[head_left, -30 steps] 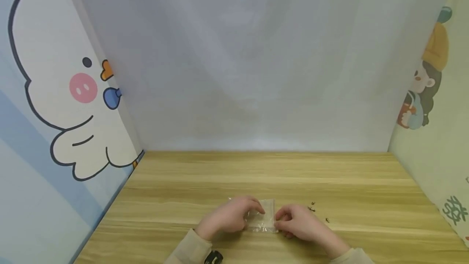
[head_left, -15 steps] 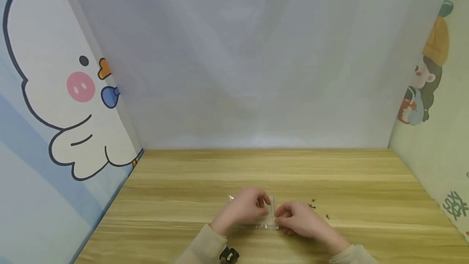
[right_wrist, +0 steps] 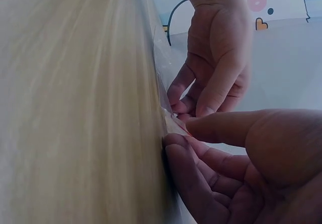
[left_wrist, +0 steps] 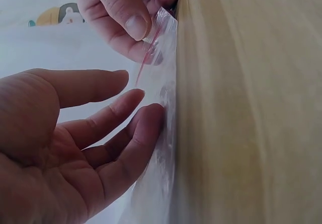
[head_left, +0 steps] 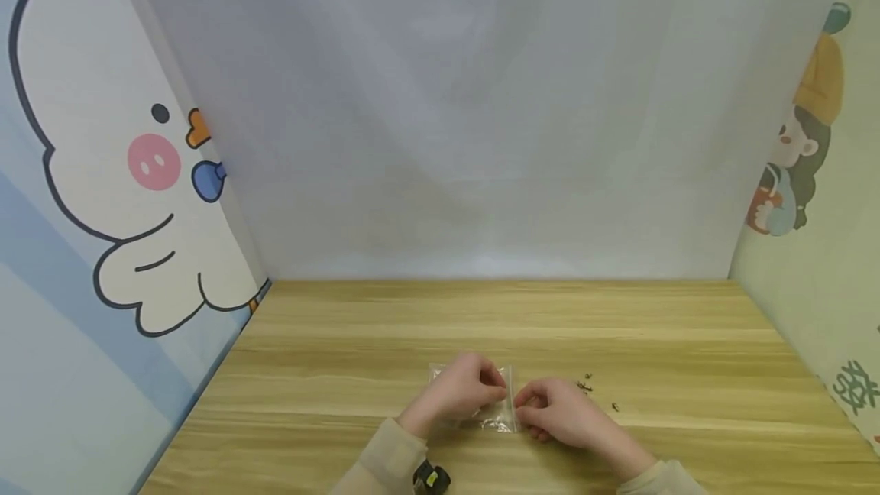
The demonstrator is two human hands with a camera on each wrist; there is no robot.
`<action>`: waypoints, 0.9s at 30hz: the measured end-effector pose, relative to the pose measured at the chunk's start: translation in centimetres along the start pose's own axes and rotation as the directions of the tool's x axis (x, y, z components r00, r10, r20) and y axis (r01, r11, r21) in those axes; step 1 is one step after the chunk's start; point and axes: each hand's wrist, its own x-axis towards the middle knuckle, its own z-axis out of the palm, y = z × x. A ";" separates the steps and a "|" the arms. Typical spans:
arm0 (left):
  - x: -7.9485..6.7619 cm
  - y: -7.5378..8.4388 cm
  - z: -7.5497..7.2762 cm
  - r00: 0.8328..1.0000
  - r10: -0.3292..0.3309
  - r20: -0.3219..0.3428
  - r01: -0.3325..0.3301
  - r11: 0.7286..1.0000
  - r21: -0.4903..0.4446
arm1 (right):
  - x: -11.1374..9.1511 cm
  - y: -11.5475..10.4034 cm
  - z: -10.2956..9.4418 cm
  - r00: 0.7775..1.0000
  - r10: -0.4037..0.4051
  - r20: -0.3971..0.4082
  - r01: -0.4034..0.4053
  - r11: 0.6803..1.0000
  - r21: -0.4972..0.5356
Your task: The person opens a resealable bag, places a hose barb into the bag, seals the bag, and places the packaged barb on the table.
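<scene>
Head view: there's the clear bag [head_left: 493, 420], on the worktop [head_left: 344, 327] at lower centre, left hand [head_left: 462, 389] over it, right hand [head_left: 562, 413] at its right edge, small dark pieces [head_left: 584, 386] farther right. Left wrist view: the left thumb stands apart from loosely bent fingers, a red seal line [left_wrist: 146, 63] at upper centre! Right wrist view: lower right, the right hand pinches the bag's edge.
</scene>
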 end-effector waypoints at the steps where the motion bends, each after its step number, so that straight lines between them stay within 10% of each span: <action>1: 0.0 0.0 0.0 1.000 -0.005 0.003 0.005 1.000 -0.003 | 0.0 0.0 0.0 1.000 -0.004 0.001 0.004 1.000 -0.004; 27: 0.0 0.0 0.1 1.000 -0.021 -0.006 0.021 1.000 0.014 | 0.0 -0.6 0.5 0.998 -0.042 -0.041 0.038 0.995 -0.091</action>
